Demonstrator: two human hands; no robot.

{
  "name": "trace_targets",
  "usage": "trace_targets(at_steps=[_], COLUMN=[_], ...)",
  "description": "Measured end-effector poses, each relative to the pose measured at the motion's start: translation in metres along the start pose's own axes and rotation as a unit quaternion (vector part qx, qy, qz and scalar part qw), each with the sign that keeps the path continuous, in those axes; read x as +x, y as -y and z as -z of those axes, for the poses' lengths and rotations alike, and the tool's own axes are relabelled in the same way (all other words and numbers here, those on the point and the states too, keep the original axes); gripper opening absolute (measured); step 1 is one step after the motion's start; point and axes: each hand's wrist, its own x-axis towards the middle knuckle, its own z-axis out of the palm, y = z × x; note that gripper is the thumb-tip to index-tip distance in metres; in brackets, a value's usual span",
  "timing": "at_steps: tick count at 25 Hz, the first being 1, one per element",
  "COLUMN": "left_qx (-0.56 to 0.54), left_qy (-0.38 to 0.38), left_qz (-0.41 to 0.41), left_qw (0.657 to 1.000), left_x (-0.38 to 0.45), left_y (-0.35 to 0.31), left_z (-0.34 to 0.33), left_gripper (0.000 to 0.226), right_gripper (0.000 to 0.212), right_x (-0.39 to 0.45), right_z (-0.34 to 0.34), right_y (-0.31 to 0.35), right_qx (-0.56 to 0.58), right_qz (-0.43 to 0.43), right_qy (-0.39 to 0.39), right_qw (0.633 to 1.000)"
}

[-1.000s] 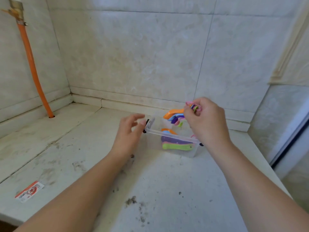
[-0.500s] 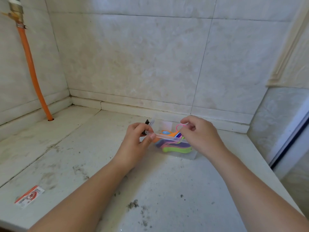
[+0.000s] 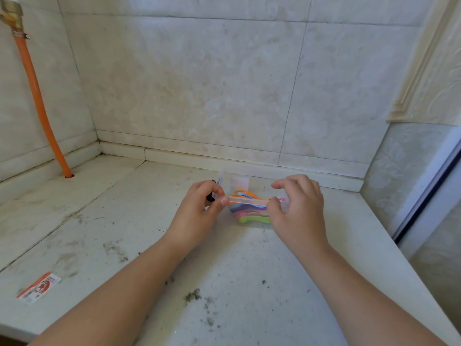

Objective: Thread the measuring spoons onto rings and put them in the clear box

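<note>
A small clear box stands on the pale counter near the back wall. Inside it lie coloured measuring spoons: orange, blue, purple, pink and green, stacked together. A pink ring sticks out at their right end. My left hand pinches the box's left end and front rim between thumb and fingers. My right hand hovers over the box's right end with fingers spread and curled, holding nothing; it hides that end of the box.
An orange hose runs down the left wall into a hole in the counter. A red and white packet lies near the counter's front left edge. Dirt specks dot the counter. A window frame stands at the right.
My right hand carried the ringed spoons down into the box and let go of them. My left hand moved in and took hold of the box's left end.
</note>
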Motion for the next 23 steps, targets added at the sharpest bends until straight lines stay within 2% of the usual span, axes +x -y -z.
trace_targets(at_steps=[3,6,11,16,18,19,21,23], left_qx=[0.005,0.031,0.04,0.007,0.018,0.034,0.034,-0.015], left_qy=[-0.015,-0.024,0.004,0.008,0.033,0.045,0.026,-0.014], left_qz=[0.022,0.038,0.069,0.13,0.16,0.176,0.223,0.253], left_qw=[1.0,0.999,0.997,0.991,0.986,0.983,0.974,0.967], left_x=[-0.002,0.006,0.062,0.095,0.092,0.09,0.088,0.092], left_y=[0.0,0.0,0.006,0.024,0.012,0.001,-0.035,-0.078], left_z=[-0.003,-0.008,-0.018,-0.022,-0.017,-0.015,-0.01,-0.002], left_gripper=[0.011,0.015,0.02,0.009,0.007,0.018,0.031,0.021], right_gripper=[0.014,0.015,0.024,0.028,0.024,0.022,0.024,0.024], right_x=[-0.001,0.002,0.038,0.055,0.056,0.058,0.073,0.092], right_z=[-0.003,-0.011,-0.038,-0.05,-0.043,-0.039,-0.013,0.016], right_y=[-0.001,-0.008,-0.025,-0.037,-0.035,-0.031,-0.019,0.003], right_qx=[-0.038,-0.066,-0.041,0.01,0.011,0.009,0.049,0.103], right_qz=[0.048,0.085,0.004,0.001,0.0,-0.013,-0.078,-0.132], right_qy=[0.001,0.026,0.078,0.096,0.13,0.152,0.175,0.169], right_qw=[0.998,0.994,0.996,0.995,0.991,0.988,0.98,0.971])
